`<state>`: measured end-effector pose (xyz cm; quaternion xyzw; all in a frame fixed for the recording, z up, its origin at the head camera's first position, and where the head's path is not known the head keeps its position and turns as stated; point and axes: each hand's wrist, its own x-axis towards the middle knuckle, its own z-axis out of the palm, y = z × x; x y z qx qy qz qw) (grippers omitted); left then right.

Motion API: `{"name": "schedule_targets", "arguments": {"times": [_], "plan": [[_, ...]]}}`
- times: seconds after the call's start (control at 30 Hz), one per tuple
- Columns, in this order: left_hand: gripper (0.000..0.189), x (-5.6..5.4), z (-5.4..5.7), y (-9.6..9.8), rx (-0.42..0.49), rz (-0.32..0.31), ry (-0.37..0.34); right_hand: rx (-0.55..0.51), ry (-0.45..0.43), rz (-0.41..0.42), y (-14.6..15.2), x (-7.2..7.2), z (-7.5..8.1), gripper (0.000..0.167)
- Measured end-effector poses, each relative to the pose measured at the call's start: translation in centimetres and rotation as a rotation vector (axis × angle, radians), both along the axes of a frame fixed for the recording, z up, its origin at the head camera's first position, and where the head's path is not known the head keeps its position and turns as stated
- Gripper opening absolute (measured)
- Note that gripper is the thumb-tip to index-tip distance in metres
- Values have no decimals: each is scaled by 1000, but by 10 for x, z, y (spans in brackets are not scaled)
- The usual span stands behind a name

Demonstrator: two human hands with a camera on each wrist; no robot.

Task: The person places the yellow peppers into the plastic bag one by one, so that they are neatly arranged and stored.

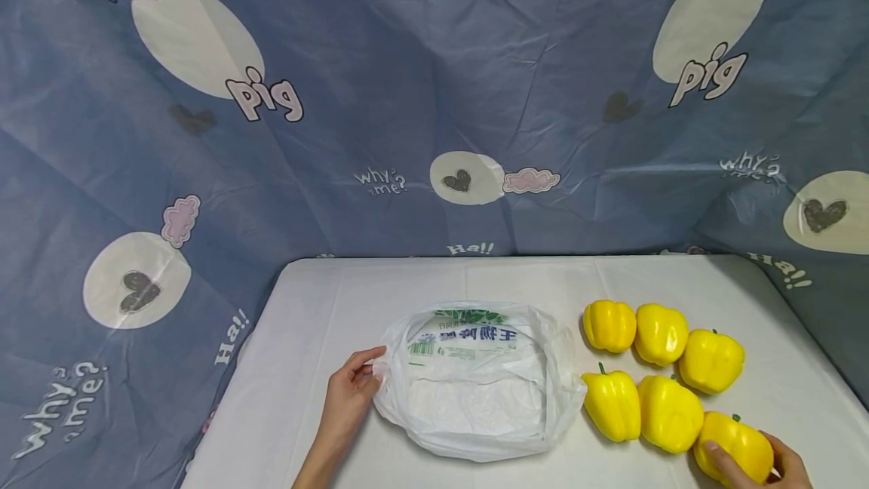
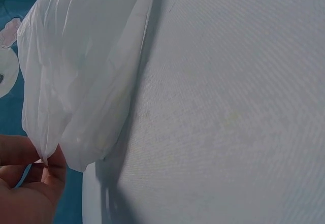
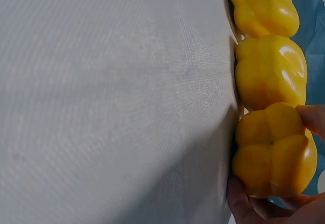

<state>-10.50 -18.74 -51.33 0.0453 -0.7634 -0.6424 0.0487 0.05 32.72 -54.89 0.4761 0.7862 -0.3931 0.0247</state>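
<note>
A white plastic bag with green and blue print stands on the table with its mouth spread open. At its left edge, my left hand pinches the rim between thumb and fingers; the left wrist view shows the thin plastic gathered in the fingertips. My right hand grips the nearest yellow bell pepper at the lower right, thumb on one side and fingers on the other. In the right wrist view that bell pepper shows its lobed underside, close beside the other peppers in its row.
Several more yellow bell peppers lie in two slanting rows right of the bag, the back row including one pepper at its right end. A white cloth covers the table. Blue printed fabric hangs behind and at both sides.
</note>
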Motion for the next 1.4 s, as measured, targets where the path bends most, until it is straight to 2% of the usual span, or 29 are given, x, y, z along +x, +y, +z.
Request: {"name": "schedule_targets", "arguments": {"times": [0.37,0.57,1.1,1.4], "plan": [[42,1,2,1,2,3,1,2,45,-62,-3,0,-2,107],[42,2,2,2,-5,-5,16,45,71,-93,-6,3,-4,100],[43,2,0,1,8,-7,21,21,140,-153,-4,-3,9,104],[43,3,1,1,8,1,12,35,227,-172,-13,-4,21,100]]}}
